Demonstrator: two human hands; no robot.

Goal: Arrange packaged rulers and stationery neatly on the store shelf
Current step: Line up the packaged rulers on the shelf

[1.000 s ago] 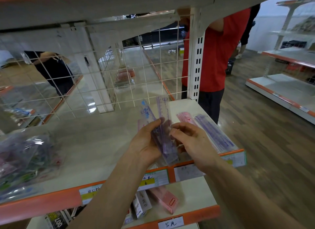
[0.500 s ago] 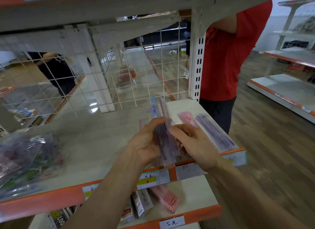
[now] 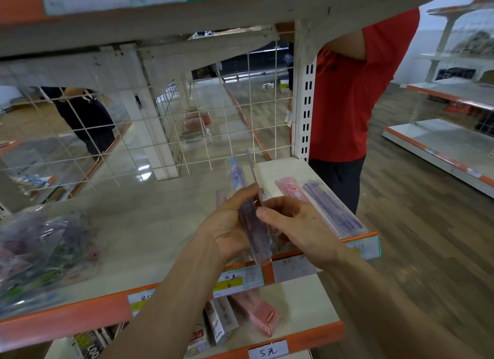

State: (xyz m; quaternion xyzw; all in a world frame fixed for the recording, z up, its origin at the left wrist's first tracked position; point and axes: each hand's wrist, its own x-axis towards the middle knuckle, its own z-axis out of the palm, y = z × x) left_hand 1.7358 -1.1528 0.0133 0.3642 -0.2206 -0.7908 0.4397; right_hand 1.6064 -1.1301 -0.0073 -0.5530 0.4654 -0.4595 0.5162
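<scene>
A bundle of clear-packaged purple rulers [image 3: 251, 219] stands on edge over the front of the white shelf [image 3: 149, 225]. My left hand [image 3: 230, 225] grips it from the left, thumb on top. From the right, my right hand [image 3: 299, 227] holds the same bundle, its thumb lying along the pack's near face. Two packs lie flat at the shelf's right end: pink rulers [image 3: 291, 190] and purple rulers [image 3: 334, 209]. Another pink pack [image 3: 219, 197] peeks out behind my left hand.
A clear bag of mixed stationery [image 3: 40, 251] lies on the shelf's left. A wire grid [image 3: 133, 134] backs the shelf. A person in a red shirt [image 3: 347, 91] stands right of the upright post [image 3: 304, 91]. Boxed goods [image 3: 254, 313] sit on the lower shelf.
The fanned ruler packs have been squared together into one tighter bundle between my hands. The person in red has stepped closer to the post.
</scene>
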